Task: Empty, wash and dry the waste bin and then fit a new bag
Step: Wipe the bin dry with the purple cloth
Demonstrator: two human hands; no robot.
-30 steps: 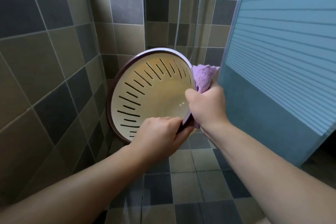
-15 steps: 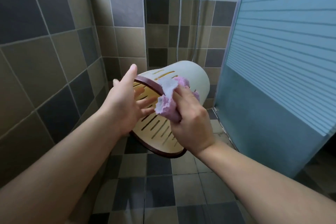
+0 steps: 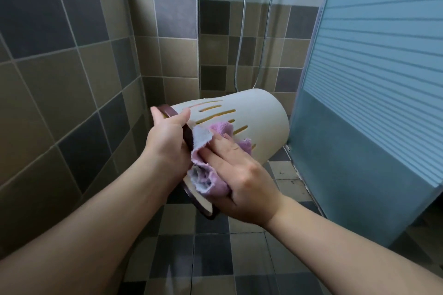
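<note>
So the cream plastic waste bin with long slots in its side and a dark maroon rim [image 3: 251, 122] is up off the floor, tipped on its side between both hands, open end toward the person and the solid base pointing away to the right.

The left hand [image 3: 167, 141] grips the maroon rim at the upper near edge, thumb over the outside of the rim, fingers curled round it. Exactly how far the fingers reach inside is hidden by the hand itself.

The right hand [image 3: 239, 175] is just beside the left, laid on the bin's side wall with a fuzzy lilac cleaning cloth with a pale bluish-white underside [image 3: 211, 151] under it. Fingers are mostly straight and pressing the cloth flat on the slotted wall, while the thumb and palm bunch the lower end of the cloth against the rim. Part of the cloth pokes out above the fingertips, part hangs crumpled below the palm.

Past the hands there's a brown and grey tiled wall [image 3: 60, 79], a metal shower hose [image 3: 242, 31] hanging in the corner above the bin, and a frosted striped glass shower door [image 3: 383, 79] off to the right of the right hand. Grey checkered floor tiles [image 3: 211, 258] are under both forearms.
</note>
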